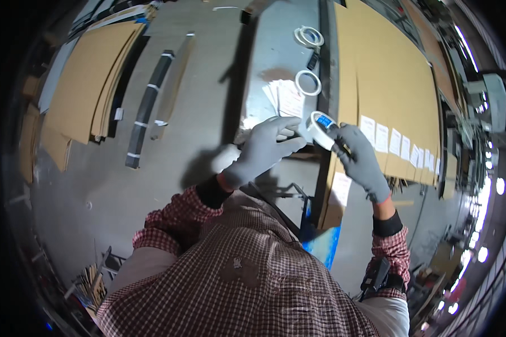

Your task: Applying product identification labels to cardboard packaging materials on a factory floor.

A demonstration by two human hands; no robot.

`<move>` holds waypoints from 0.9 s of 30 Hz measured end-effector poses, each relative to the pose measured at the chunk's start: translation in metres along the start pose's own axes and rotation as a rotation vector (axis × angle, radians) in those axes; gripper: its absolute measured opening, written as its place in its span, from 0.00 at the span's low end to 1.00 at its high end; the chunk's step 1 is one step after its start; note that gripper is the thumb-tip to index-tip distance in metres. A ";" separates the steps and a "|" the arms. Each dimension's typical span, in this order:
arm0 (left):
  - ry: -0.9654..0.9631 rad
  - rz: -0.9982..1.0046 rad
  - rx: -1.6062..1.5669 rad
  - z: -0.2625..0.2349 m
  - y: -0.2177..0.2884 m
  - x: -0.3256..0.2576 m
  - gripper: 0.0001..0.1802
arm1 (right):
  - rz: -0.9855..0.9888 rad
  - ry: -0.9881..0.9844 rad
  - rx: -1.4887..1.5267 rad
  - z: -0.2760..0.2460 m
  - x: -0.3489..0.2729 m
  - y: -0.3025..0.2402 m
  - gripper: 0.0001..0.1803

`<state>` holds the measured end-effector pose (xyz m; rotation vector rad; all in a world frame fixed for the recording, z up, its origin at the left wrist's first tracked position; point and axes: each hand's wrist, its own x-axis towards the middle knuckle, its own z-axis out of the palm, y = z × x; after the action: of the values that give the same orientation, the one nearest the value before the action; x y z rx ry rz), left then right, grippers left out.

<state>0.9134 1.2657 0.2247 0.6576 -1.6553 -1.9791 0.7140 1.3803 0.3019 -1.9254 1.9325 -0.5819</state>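
My right hand (358, 160), in a grey glove, is closed on a roll of white tape (319, 133) with a blue inner core. Something dark with a touch of yellow shows by its fingers, too small to make out. Left of the roll is my left hand (267, 147), also gloved in grey, its thumb and fingers apart. A pale, see-through patch, perhaps the tape's loose end, lies between its fingertips and the roll. Just beyond the hands, white paper sheets (290, 100) lie on the grey metal table (270, 45).
Another tape roll (308, 83), a dark small tool (313, 59) and stacked rolls (309, 37) sit farther along the table. To the right are large cardboard sheets (396, 67) with a row of white labels (381, 137). On the left floor lie a strapped dark bundle (150, 106) and cardboard panels (90, 84).
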 end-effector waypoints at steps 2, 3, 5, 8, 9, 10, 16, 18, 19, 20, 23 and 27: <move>-0.098 -0.014 0.012 0.023 0.013 0.002 0.21 | 0.004 -0.017 0.007 -0.007 -0.029 -0.017 0.11; -0.112 0.082 0.142 0.032 0.013 0.003 0.19 | 0.058 -0.042 -0.026 -0.012 -0.042 -0.023 0.11; -0.220 0.042 0.128 0.045 0.004 0.007 0.15 | 0.169 -0.080 0.011 -0.019 -0.066 -0.032 0.11; -0.285 0.163 0.205 0.074 -0.010 0.010 0.09 | 0.279 -0.073 0.023 -0.020 -0.101 -0.034 0.10; -0.285 0.234 0.246 0.083 -0.016 0.010 0.09 | 0.301 -0.069 0.024 -0.020 -0.111 -0.032 0.10; -0.377 0.068 0.156 0.092 -0.024 0.008 0.08 | 0.319 -0.068 0.045 -0.024 -0.117 -0.032 0.14; -0.588 -0.521 -0.392 0.098 -0.033 -0.029 0.04 | 0.579 -0.189 0.784 -0.113 -0.187 0.001 0.17; -0.599 -0.511 -0.389 0.098 -0.038 -0.041 0.04 | 0.546 -0.246 0.881 -0.121 -0.204 0.021 0.17; -0.599 -0.490 -0.462 0.101 -0.046 -0.047 0.04 | 0.474 -0.287 0.833 -0.117 -0.208 0.028 0.17; -0.597 -0.468 -0.536 0.103 -0.051 -0.051 0.04 | 0.347 -0.367 0.696 -0.115 -0.210 0.040 0.17; -0.310 -0.435 -0.230 0.100 -0.033 -0.047 0.01 | 0.347 -0.049 0.478 -0.102 -0.229 0.058 0.21; -0.480 0.478 0.247 0.105 0.011 -0.021 0.11 | 0.598 0.085 1.153 -0.093 -0.254 0.079 0.14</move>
<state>0.8640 1.3568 0.2533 -0.1602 -2.1134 -1.6693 0.6016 1.6379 0.3304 -0.5927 1.4972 -1.2093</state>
